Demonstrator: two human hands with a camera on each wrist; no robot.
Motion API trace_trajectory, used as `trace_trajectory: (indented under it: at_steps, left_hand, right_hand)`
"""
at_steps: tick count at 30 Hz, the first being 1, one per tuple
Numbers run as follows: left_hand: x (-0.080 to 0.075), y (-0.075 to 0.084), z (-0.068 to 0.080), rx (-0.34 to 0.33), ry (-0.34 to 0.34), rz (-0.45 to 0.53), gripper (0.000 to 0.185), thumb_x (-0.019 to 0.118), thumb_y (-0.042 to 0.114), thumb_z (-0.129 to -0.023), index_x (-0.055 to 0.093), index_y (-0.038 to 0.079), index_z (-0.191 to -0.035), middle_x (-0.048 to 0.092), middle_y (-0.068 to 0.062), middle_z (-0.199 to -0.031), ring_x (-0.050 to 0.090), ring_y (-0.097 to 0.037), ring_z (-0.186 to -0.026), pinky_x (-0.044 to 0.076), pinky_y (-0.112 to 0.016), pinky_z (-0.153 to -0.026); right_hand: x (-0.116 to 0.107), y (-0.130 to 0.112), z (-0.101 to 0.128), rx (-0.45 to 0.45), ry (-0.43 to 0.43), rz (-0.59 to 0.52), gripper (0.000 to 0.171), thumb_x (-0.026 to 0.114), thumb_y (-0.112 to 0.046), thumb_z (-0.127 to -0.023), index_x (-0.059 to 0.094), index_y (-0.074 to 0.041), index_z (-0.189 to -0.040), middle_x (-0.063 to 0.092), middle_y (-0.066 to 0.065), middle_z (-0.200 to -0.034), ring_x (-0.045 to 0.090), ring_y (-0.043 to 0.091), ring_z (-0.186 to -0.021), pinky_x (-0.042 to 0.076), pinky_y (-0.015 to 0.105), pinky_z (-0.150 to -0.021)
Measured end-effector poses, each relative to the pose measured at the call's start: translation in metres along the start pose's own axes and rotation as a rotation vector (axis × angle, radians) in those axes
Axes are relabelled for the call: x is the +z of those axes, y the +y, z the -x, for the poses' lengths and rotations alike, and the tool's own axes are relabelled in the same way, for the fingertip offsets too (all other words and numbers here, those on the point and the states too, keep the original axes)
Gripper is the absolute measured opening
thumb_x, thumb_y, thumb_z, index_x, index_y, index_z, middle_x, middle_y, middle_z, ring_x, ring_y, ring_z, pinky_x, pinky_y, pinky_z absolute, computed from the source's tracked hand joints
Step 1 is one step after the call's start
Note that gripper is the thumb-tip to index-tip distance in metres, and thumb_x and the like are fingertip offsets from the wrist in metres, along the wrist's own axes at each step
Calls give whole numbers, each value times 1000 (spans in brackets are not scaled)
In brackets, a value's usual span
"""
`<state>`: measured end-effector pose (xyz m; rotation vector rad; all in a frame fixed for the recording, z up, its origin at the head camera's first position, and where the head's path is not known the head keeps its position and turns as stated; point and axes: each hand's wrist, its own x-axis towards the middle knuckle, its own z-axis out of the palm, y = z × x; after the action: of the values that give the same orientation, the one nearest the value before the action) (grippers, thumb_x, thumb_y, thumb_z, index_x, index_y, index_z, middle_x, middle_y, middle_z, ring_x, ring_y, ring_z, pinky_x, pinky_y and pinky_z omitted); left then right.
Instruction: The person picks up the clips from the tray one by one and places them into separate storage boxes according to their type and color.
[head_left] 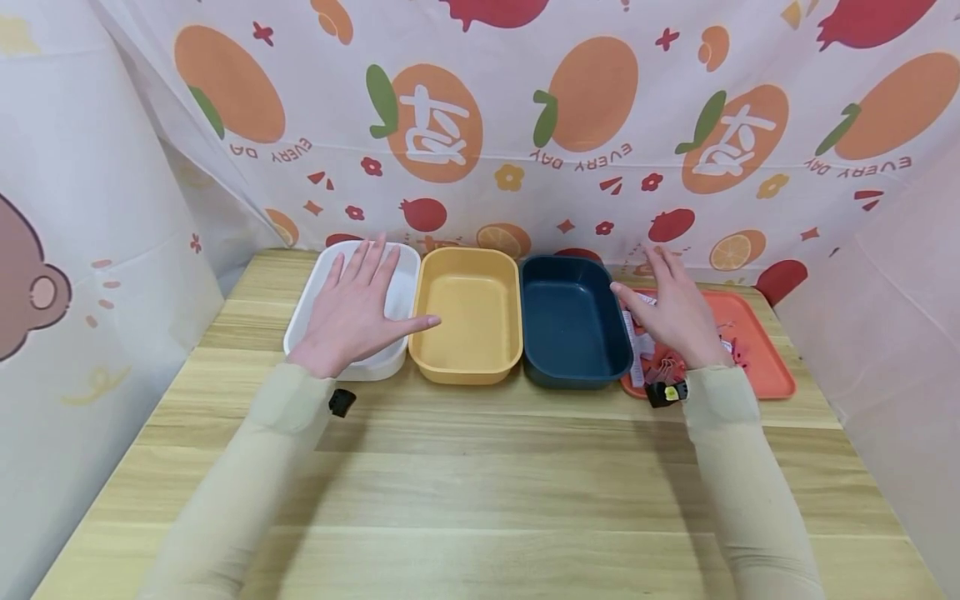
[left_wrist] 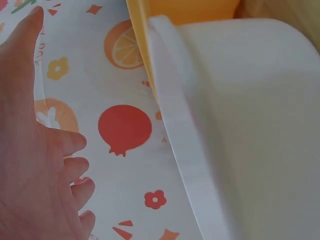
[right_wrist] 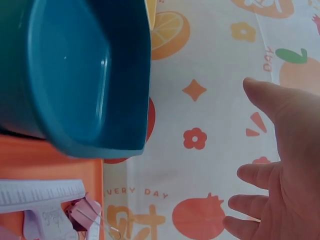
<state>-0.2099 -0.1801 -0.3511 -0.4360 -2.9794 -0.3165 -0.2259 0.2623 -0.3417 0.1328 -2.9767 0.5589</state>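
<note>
Three bins stand in a row at the far edge of our tabletop (head_left: 480,467), each touching its neighbour: a white bin (head_left: 405,283) on the left, a yellow bin (head_left: 467,315) in the middle and a dark blue bin (head_left: 573,321) on the right. We see nothing inside the yellow and dark blue bins; the white bin's interior is partly covered by our left hand (head_left: 352,312), and the portion visible in the left wrist view is bare. An orange tray (head_left: 757,346) lies just beside the dark blue bin and carries a small heap of items: pink clips (head_left: 663,365) and a white strip (head_left: 636,342) with printed marks, partly hidden under our right hand (head_left: 675,312). Left-hand grip: released, fingers straight and spread, palm down over the white bin, thumb extending over the yellow bin's rim; we cannot tell whether the palm touches the rim. Right-hand grip: released, fingers straight, palm down above the tray's contents, holding nothing. A fruit-patterned cloth (head_left: 525,125) hangs behind the bins.
</note>
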Motion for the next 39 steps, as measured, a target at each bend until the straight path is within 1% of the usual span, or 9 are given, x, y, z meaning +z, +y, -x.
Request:
trace_trajectory:
  at_steps: [5, 11, 20, 24, 28, 30, 33, 37, 39]
  left_hand:
    - [0, -8, 8, -7, 3, -12, 123, 44, 90, -81, 11, 7, -164, -1, -12, -170, 2, -33, -155, -7, -52, -122]
    - [1, -15, 15, -19, 15, -37, 123, 44, 91, -80, 12, 6, -164, 2, -14, -170, 2, -34, -154, -3, -54, -123]
    - [10, -29, 28, -29, 35, -6, 121, 50, 87, -82, 18, 3, -162, 6, -18, -169, 5, -38, -154, -3, -53, -123]
    - [14, -36, 35, -37, 40, -3, 121, 51, 87, -82, 19, 2, -162, 6, -19, -169, 4, -38, -154, -3, -53, -123]
    - [15, -42, 41, -49, 36, 11, 120, 51, 85, -83, 18, 1, -162, 4, -19, -168, 3, -39, -154, -4, -54, -122]
    - [16, -45, 44, -60, 28, 22, 121, 52, 85, -83, 16, 1, -162, 2, -20, -168, 3, -40, -153, -5, -54, -122]
    - [18, -50, 49, -75, 23, 43, 121, 54, 84, -83, 15, 1, -162, 1, -20, -168, 2, -40, -153, -7, -54, -122]
    - [19, -57, 55, -85, 33, 49, 120, 55, 83, -83, 15, 1, -162, 2, -21, -168, 3, -42, -153, -8, -54, -122]
    - [19, -60, 57, -90, 34, 45, 120, 55, 82, -84, 15, 1, -162, 2, -21, -168, 4, -43, -152, -8, -53, -122]
  right_hand:
    - [2, 4, 4, 28, -6, -17, 97, 50, -72, -93, 11, -22, -166, 11, 15, -169, 20, 46, -149, 30, 79, -101]
    - [3, 10, 7, 70, -31, -35, 100, 55, -68, -94, 12, -13, -165, 13, 17, -168, 21, 46, -149, 28, 76, -105]
    - [2, 25, 12, 119, -60, -56, 97, 60, -64, -93, 19, -12, -164, 24, 23, -163, 30, 49, -143, 34, 76, -102]
    - [1, 33, 15, 118, -80, -56, 96, 57, -70, -92, 28, -9, -162, 39, 25, -155, 44, 48, -132, 42, 72, -100]
    - [0, 40, 19, 102, -98, -57, 95, 55, -74, -90, 39, -8, -157, 56, 24, -136, 56, 41, -113, 52, 63, -91]
    - [-1, 43, 20, 110, -119, -49, 95, 56, -71, -91, 39, -4, -156, 57, 26, -136, 56, 42, -114, 52, 62, -92]
    - [-2, 47, 22, 135, -165, -43, 86, 62, -58, -96, 39, 1, -154, 62, 28, -125, 59, 42, -105, 56, 55, -84]
    - [-2, 52, 26, 148, -223, -33, 77, 67, -44, -97, 43, 6, -150, 60, 32, -129, 57, 44, -106, 54, 58, -87]
    - [-1, 54, 28, 138, -246, -23, 78, 69, -45, -96, 44, 7, -149, 52, 34, -139, 51, 46, -116, 49, 63, -95]
